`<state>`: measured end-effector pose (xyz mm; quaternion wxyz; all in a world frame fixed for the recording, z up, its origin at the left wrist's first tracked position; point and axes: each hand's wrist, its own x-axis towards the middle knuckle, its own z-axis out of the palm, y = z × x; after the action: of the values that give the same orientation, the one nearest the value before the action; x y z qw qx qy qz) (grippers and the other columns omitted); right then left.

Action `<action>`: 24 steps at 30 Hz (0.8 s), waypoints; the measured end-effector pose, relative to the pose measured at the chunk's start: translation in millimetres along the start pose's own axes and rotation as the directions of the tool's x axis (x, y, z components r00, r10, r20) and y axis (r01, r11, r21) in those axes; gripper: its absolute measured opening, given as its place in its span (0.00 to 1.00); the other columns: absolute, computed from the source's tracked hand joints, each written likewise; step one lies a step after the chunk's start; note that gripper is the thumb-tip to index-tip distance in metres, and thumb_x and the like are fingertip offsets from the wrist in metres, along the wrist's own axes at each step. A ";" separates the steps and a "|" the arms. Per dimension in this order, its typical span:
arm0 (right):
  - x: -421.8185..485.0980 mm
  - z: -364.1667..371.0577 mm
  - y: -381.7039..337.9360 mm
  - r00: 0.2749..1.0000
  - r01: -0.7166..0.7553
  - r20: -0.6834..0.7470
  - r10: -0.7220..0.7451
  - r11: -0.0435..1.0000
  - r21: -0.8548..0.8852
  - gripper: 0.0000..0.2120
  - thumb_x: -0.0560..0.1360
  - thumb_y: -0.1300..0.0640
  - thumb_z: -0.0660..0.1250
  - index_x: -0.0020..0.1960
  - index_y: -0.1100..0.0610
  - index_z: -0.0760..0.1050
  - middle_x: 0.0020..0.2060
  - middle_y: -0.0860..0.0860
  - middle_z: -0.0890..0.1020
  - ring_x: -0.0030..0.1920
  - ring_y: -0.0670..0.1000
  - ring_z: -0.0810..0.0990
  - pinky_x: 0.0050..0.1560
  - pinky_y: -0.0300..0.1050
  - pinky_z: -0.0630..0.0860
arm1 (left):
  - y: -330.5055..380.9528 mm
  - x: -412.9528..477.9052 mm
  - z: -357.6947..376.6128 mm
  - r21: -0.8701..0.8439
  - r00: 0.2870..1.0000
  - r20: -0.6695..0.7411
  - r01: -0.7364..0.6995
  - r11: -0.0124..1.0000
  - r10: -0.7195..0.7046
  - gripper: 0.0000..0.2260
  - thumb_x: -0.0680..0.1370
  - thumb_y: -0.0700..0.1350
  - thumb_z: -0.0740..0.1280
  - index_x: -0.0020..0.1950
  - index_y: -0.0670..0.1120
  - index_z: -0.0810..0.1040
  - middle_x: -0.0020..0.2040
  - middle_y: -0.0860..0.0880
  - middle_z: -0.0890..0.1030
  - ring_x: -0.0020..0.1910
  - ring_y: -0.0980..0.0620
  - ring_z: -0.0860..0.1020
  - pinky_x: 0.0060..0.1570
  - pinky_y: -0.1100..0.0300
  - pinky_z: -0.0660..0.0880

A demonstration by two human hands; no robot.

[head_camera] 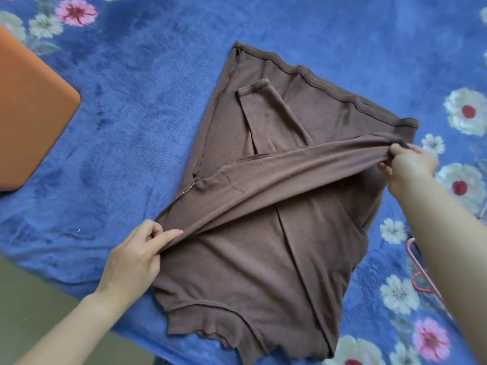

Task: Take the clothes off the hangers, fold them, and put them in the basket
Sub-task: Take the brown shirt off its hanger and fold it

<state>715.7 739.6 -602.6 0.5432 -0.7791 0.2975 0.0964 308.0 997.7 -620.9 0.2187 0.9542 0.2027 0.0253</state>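
A brown long-sleeved top (pixel 263 246) lies flat at the centre of a blue floral blanket (pixel 131 101), one sleeve folded across its body. The left hand (pixel 131 256), at 8 o'clock, has its fingers (pixel 168 234) clamped on a raised fold of the fabric. The right hand (pixel 408 167), at 3 o'clock, pinches the fold's other end. A pink hanger (pixel 421 275) lies at 4 o'clock, partly behind the right forearm. An orange object with a rounded corner (pixel 34 114) sits at 9 o'clock.
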 end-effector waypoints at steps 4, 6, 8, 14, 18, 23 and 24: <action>-14.0 -16.4 29.5 0.974 0.203 0.043 -0.223 0.769 -0.606 0.20 0.73 0.61 0.64 0.64 0.59 0.75 0.61 0.59 0.78 0.62 0.60 0.76 0.65 0.51 0.71 | -6.1 -12.8 11.8 0.088 0.981 0.157 -0.124 0.988 0.109 0.26 0.68 0.40 0.53 0.61 0.51 0.80 0.43 0.53 0.70 0.39 0.54 0.68 0.29 0.60 0.68; -44.5 -27.4 50.9 0.926 0.363 0.162 -0.340 0.687 -0.629 0.18 0.73 0.63 0.63 0.62 0.61 0.75 0.59 0.62 0.77 0.61 0.62 0.75 0.63 0.50 0.67 | -7.1 -16.0 12.6 0.081 0.988 0.147 -0.068 0.994 0.055 0.23 0.68 0.42 0.54 0.59 0.51 0.79 0.44 0.52 0.70 0.41 0.52 0.70 0.33 0.57 0.71; -77.4 -42.5 77.8 0.871 0.481 0.239 -0.429 0.645 -0.594 0.18 0.72 0.64 0.63 0.61 0.63 0.74 0.58 0.63 0.74 0.58 0.61 0.73 0.62 0.50 0.65 | -2.1 -18.9 12.3 0.006 0.990 0.109 0.093 0.996 -0.093 0.15 0.67 0.46 0.60 0.49 0.52 0.81 0.47 0.54 0.70 0.46 0.51 0.71 0.44 0.52 0.71; -156.7 -100.8 167.3 0.984 0.133 -0.022 -0.176 0.815 -0.565 0.24 0.72 0.50 0.67 0.61 0.64 0.70 0.57 0.62 0.73 0.60 0.60 0.71 0.62 0.56 0.65 | 14.2 -20.1 10.9 -0.434 0.701 0.088 0.666 0.606 -0.708 0.08 0.75 0.46 0.72 0.45 0.45 0.75 0.50 0.47 0.73 0.53 0.44 0.72 0.55 0.56 0.65; -201.0 -123.4 197.3 0.975 -0.223 -0.064 0.214 0.906 -0.361 0.18 0.73 0.46 0.72 0.44 0.61 0.76 0.41 0.56 0.78 0.41 0.54 0.74 0.46 0.44 0.70 | 6.9 -9.5 6.3 -0.481 0.581 0.277 0.773 0.413 -0.766 0.17 0.74 0.53 0.73 0.53 0.44 0.73 0.47 0.48 0.79 0.49 0.46 0.77 0.52 0.53 0.72; -220.8 -123.3 216.0 0.930 -0.327 0.124 0.346 0.933 -0.148 0.08 0.71 0.56 0.75 0.38 0.59 0.79 0.31 0.47 0.83 0.34 0.45 0.80 0.36 0.34 0.76 | 5.0 -0.3 -0.1 -0.456 0.633 0.419 0.766 0.452 -0.651 0.11 0.75 0.50 0.72 0.44 0.43 0.81 0.43 0.50 0.84 0.46 0.50 0.81 0.45 0.55 0.75; -224.9 -122.4 218.7 0.910 -0.382 0.137 0.391 0.920 -0.088 0.06 0.71 0.57 0.75 0.43 0.59 0.81 0.38 0.51 0.86 0.39 0.47 0.83 0.43 0.40 0.79 | 7.0 -2.1 -3.9 -0.507 0.633 0.428 0.759 0.409 -0.645 0.08 0.77 0.49 0.71 0.47 0.45 0.82 0.45 0.51 0.84 0.47 0.52 0.81 0.45 0.57 0.75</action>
<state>389.3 658.8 -620.9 0.5110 -0.7111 0.4006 0.2696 308.2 992.6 -614.3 0.5392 0.6383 0.5435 -0.0797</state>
